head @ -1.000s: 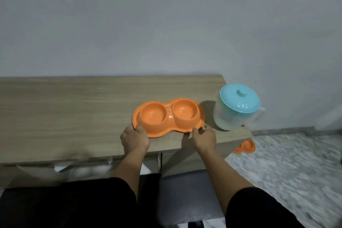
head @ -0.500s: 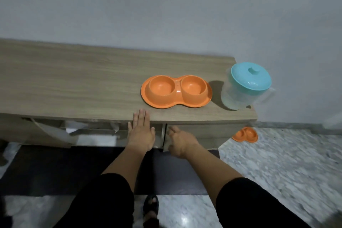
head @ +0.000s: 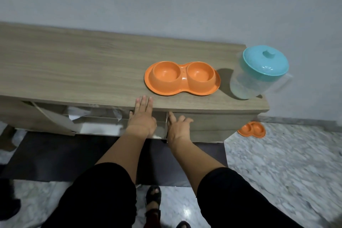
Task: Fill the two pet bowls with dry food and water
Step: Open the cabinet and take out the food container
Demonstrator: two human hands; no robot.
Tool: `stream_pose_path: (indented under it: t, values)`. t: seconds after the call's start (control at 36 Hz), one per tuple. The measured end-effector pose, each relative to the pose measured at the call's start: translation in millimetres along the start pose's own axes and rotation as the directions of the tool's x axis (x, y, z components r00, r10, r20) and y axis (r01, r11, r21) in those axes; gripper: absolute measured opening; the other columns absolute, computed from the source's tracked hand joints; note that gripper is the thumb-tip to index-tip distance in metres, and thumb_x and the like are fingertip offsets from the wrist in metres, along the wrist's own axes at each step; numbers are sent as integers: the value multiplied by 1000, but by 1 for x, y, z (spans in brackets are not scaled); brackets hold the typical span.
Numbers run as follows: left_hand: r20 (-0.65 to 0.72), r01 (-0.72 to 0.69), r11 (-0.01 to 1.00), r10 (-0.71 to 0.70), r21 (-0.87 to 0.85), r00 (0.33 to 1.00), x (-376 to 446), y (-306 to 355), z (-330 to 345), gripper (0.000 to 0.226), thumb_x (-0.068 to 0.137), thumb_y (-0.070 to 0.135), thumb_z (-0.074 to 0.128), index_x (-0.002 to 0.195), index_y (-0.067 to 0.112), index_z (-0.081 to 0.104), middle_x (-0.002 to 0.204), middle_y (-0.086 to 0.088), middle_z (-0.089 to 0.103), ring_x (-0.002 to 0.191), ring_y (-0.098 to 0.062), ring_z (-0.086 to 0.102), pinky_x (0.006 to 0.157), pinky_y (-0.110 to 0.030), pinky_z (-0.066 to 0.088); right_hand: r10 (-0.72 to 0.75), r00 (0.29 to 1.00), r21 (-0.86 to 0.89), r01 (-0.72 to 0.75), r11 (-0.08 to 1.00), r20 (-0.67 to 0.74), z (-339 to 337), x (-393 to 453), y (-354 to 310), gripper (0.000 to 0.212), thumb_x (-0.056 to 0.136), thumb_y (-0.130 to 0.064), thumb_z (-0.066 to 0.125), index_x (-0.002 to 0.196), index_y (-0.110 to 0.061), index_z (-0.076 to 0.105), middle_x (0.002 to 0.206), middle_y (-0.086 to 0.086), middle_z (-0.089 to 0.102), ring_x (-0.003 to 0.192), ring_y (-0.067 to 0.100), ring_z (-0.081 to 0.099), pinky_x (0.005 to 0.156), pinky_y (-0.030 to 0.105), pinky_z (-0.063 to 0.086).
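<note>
An orange double pet bowl (head: pixel 182 89) stands empty on the wooden cabinet top (head: pixel 83 72), near its front edge. A clear plastic jug with a turquoise lid (head: pixel 259 76) stands to its right, at the cabinet's right end. My left hand (head: pixel 141 116) lies flat with straight fingers on the cabinet's front edge, just below the bowl's left side. My right hand (head: pixel 176 126) is at the cabinet door (head: pixel 212 122) below the top, fingers spread against the door's left edge. Neither hand holds anything.
A second orange double bowl (head: pixel 251 129) lies on the marble floor to the right of the cabinet. The cabinet's left part (head: pixel 55 118) is open, with pale plastic bags showing inside. A dark mat (head: pixel 64 153) lies before the cabinet. My sandalled foot (head: pixel 152 201) stands below.
Both hands have let go of the orange bowl and dropped to the cabinet's front. The left now rests on the top edge; the right has reached the door edge.
</note>
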State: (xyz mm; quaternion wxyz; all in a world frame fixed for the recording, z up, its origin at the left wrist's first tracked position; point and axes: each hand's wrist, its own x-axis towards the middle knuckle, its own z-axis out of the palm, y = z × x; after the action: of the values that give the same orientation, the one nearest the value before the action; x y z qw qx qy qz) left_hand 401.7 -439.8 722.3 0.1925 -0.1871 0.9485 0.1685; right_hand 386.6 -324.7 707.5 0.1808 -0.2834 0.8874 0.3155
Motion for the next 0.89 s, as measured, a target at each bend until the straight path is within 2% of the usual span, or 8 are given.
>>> stream_pose_path:
  t: [0.11,0.22,0.31,0.36,0.42,0.5,0.56,0.89]
  values:
    - [-6,8,1000,-8,-3,1000,0,0,1,73,99,19,33,152,21,-18,158,5,-28,146,-18,-25,120,-49,4,-14,994,9,16,1000,-112,1,-8,0,71,97,-41,40,153,-9,8,159,11,4,125,35,35,96,51,38]
    - [0,10,1000,-10,1,1000,-1,0,0,75,100,21,35,152,21,-19,158,5,-28,146,-18,-25,119,-49,4,-9,972,50,22,999,-234,6,-18,-4,66,96,-39,39,148,-4,20,143,15,31,131,38,25,103,58,29]
    - [-1,13,1000,-13,7,1000,-1,-1,0,76,100,21,37,151,21,-20,157,4,-29,146,-19,-26,119,-49,3,40,967,323,45,945,-250,9,-31,-11,59,94,-37,41,142,-5,28,138,15,39,133,39,25,106,63,22]
    - [0,15,1000,-15,17,1000,-1,-1,1,78,100,22,38,151,20,-20,157,3,-29,146,-20,-26,119,-50,3,150,965,505,-21,863,-216,10,-41,-12,56,94,-39,41,139,-6,33,135,18,41,129,39,30,107,60,22]
    - [0,15,999,-15,29,1000,-2,1,1,80,99,23,40,152,19,-20,157,2,-29,146,-21,-25,119,-50,4,271,959,631,-156,760,-88,15,-50,-6,60,95,-41,37,141,-3,31,142,25,33,135,43,24,112,57,20]
    - [7,16,998,-16,60,1000,-3,4,3,83,98,22,43,151,19,-20,157,0,-30,146,-25,-25,118,-51,5,357,925,636,-353,687,127,36,-58,7,65,99,-33,29,150,3,11,156,30,-1,144,48,-5,118,53,7]
    - [21,6,997,-8,79,1000,-6,11,6,84,97,20,44,151,18,-20,158,-1,-29,146,-27,-25,118,-51,7,412,888,647,-440,623,207,53,-64,14,62,99,-24,27,151,4,6,155,29,-14,143,47,-13,119,49,4]
    - [31,-47,993,44,112,999,-21,35,16,91,95,24,52,151,15,-19,159,-3,-26,147,-29,-21,119,-51,9,544,770,673,-598,435,334,106,-102,49,59,100,-12,24,147,13,-1,156,28,-14,146,42,-8,120,42,10]
